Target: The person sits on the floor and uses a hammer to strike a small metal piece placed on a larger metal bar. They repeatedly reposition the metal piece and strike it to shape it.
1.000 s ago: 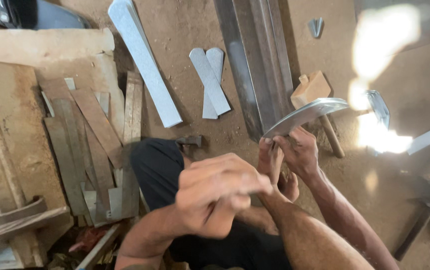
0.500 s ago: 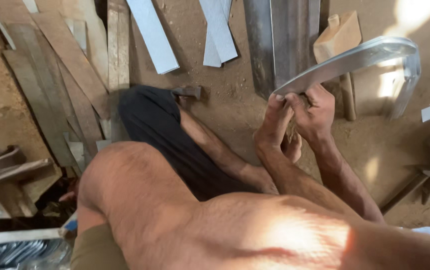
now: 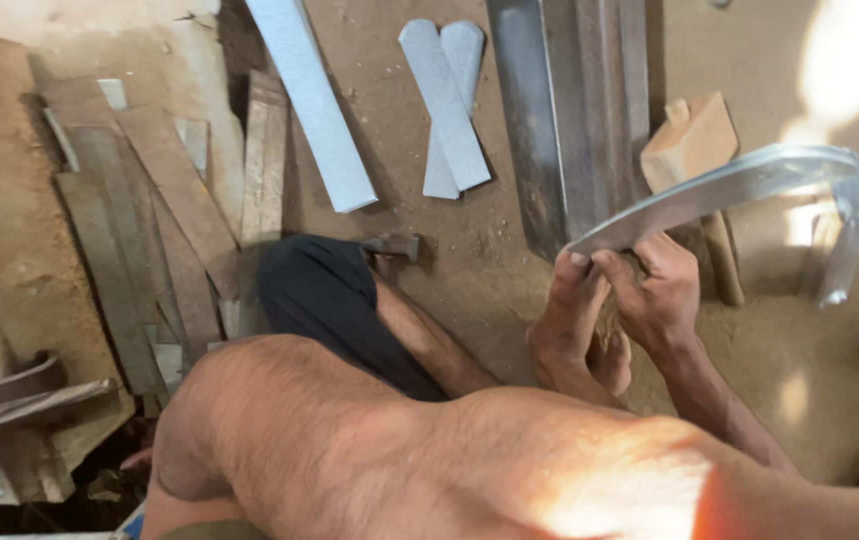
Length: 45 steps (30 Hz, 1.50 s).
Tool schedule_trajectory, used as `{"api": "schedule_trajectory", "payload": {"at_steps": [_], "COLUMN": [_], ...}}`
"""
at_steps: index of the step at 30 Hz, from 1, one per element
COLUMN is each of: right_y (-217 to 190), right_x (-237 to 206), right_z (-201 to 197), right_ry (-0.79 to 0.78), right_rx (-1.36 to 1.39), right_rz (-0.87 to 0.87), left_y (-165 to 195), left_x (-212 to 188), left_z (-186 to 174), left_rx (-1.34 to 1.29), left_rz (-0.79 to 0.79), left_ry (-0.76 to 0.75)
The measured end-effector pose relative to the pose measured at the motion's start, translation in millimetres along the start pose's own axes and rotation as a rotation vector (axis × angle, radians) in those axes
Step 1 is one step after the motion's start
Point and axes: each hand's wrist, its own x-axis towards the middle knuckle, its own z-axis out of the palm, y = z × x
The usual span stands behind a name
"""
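My right hand (image 3: 658, 296) grips the near end of a long, bent, shiny metal strip (image 3: 750, 183). The strip rises to the right and hooks downward at its far end. My bare foot (image 3: 570, 325) presses against the same end, toes touching the strip beside my fingers. My bent leg (image 3: 370, 450) fills the lower part of the view. My left hand is hidden. A small hammer head (image 3: 392, 245) lies on the dirt by my black shorts (image 3: 325, 295).
A wooden mallet (image 3: 695, 145) lies under the strip on the dirt floor. Flat grey metal strips (image 3: 445, 105) and one longer strip (image 3: 312, 100) lie at the top. Long steel bars (image 3: 575, 100) run beside them. Worn wooden planks (image 3: 150, 220) are stacked at the left.
My left hand, a raised fist a second ago, has dropped out of sight. The view has shifted and my leg now fills the foreground. The right hand keeps its hold on the strip.
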Motion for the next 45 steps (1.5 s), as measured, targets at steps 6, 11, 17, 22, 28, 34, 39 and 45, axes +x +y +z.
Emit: {"api": "schedule_trajectory", "payload": {"at_steps": [6,11,17,22,28,34,39,45], "right_y": [9.7,5.0,8.5,41.9,68.1,7.2,-30.1,-28.6], "right_x": [-0.3,-12.7,1.2,6.8,29.9,33.9,45.1,46.6], "right_z": [3.6,12.6,3.5,20.1,49.6,2.3,-12.1,-12.9], "right_ry": [0.018,-0.033,-0.052,-0.183,-0.130,-0.148,-0.431,-0.221], "right_rx": [-0.079,-0.153,0.043,0.939,0.731,0.069,-0.025,-0.026], "right_rz": [-0.030,-0.052,-0.064,0.190,-0.096,-0.203,-0.037,0.265], "left_y": [-4.0,-2.1,-76.9,-131.3,-175.9,-186.4,-175.0,-201.4], "left_x": [-1.7,-32.5,-53.6,-49.1,-70.6,-90.0,-88.6,-64.0], "left_z": [-1.9,-15.6,-44.8,-18.5,-7.1,-12.3,-22.1,-58.1], "left_rx": [0.042,0.125,0.410,-0.080,0.320,0.355,0.784,0.331], "left_rz": [0.014,0.055,-0.165,-0.016,0.099,-0.390,-0.301,-0.944], "left_ry": [0.019,0.086,0.017,-0.059,-0.159,0.107,0.268,0.618]}}
